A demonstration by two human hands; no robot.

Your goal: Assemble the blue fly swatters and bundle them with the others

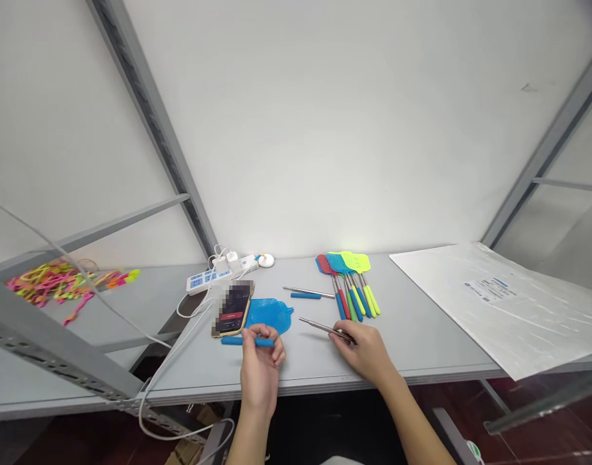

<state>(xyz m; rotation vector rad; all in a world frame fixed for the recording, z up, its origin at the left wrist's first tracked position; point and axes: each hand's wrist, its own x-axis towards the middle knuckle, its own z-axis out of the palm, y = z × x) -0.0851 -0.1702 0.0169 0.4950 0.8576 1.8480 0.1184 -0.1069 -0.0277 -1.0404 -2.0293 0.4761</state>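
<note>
Here, one blue handle [240,341] in left hand [260,368], one metal rod [320,327] in right hand [366,352].

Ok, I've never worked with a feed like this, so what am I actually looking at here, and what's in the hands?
There is one picture, from a camera on the person's head, looking down at two bare hands over a grey table. The left hand pinches a blue handle sleeve. The right hand grips a thin metal rod. Between them lie a blue swatter head and a phone. Farther back are another rod with a sleeve, finished coloured swatters, a power strip and a plastic sheet.
</note>
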